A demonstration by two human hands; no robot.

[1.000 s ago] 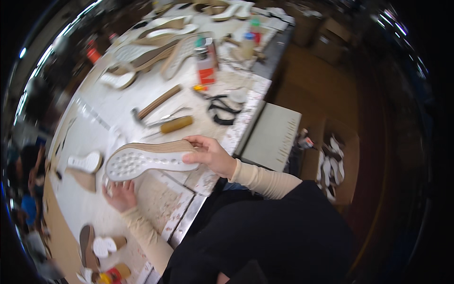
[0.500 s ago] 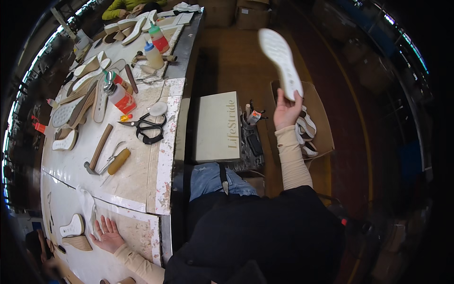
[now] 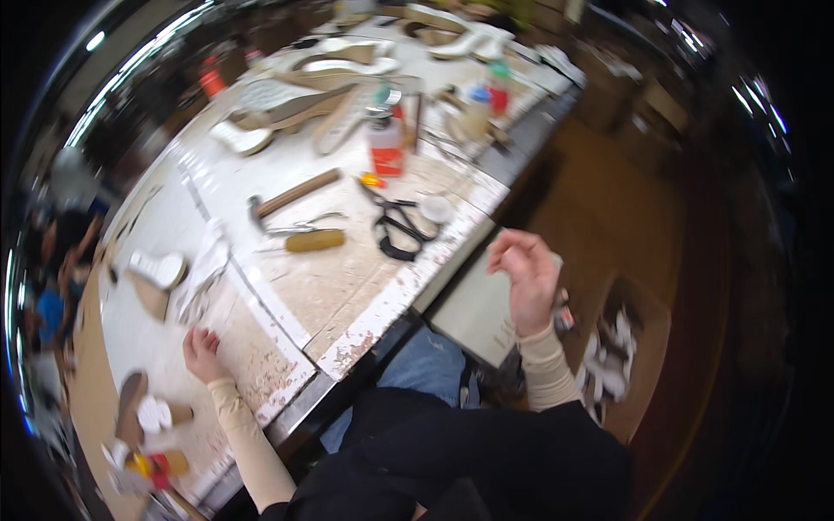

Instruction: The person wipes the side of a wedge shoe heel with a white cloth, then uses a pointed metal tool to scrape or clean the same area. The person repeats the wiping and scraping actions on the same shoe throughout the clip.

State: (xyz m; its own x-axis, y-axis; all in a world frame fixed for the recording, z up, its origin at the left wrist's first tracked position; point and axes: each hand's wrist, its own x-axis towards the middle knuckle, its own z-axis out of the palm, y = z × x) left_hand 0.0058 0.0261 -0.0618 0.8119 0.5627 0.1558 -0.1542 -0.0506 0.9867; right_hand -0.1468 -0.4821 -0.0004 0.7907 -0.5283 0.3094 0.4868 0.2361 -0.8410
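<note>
My left hand (image 3: pixel 202 354) rests low over the near table, its fingers loosely bent and holding nothing I can see. Beyond it lie a white cloth (image 3: pixel 208 265) and a white shoe sole with a wedge heel (image 3: pixel 156 271). Raised above the table's right edge is my right hand (image 3: pixel 527 282), empty, with relaxed, slightly curled fingers. A cardboard box (image 3: pixel 650 347) holding several white soles (image 3: pixel 608 356) stands on the floor to its right. Black-handled scissors (image 3: pixel 401 227) lie on the table left of my right hand.
A hammer (image 3: pixel 295 193) and a yellow-handled awl (image 3: pixel 314 240) lie mid-table. Behind them stand squeeze bottles (image 3: pixel 385 143) among several wedge soles (image 3: pixel 300 113). At the lower left are another bottle (image 3: pixel 161 464) and more soles (image 3: pixel 130 408). A pale shoebox (image 3: pixel 473 304) sits beside the table.
The white sole has left my right hand, which has come back toward the table. My left hand's fingers have curled a little. The whole view has swung left.
</note>
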